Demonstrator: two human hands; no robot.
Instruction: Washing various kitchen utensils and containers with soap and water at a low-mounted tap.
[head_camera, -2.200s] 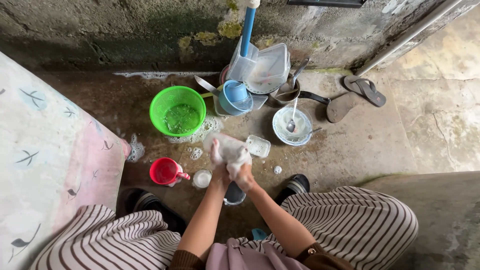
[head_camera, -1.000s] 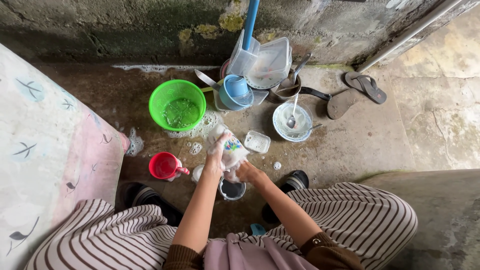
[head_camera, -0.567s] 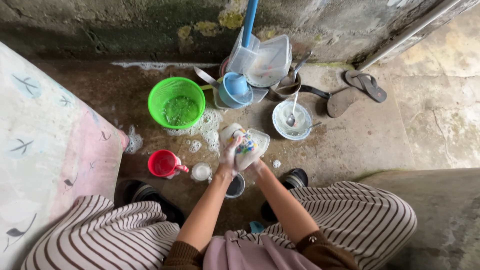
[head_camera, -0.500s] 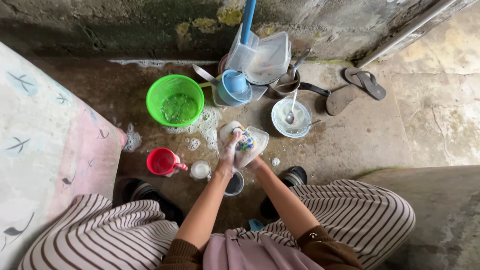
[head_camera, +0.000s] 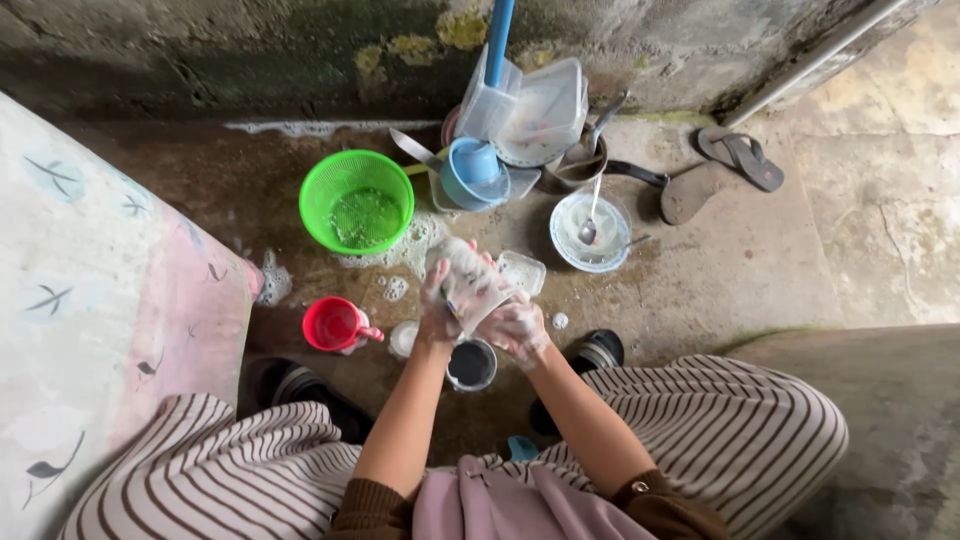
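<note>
I squat over a wet concrete floor with dishes around me. My left hand grips a soapy white cup with a colourful print, tilted with its base away from me. My right hand, covered in suds, is at the cup's near end; whether it holds a sponge I cannot tell. Right below the hands a small dark-filled metal cup stands on the floor. A small rectangular clear container lies just beyond the cup.
A green mesh basket, a red mug and a small glass stand to the left. A bowl with a spoon, a blue cup, stacked clear containers and a pan sit by the wall. Sandals lie right.
The cup has turned in my hands, its printed side now mostly hidden. My right hand has come out from under it to the near end, coated in foam.
</note>
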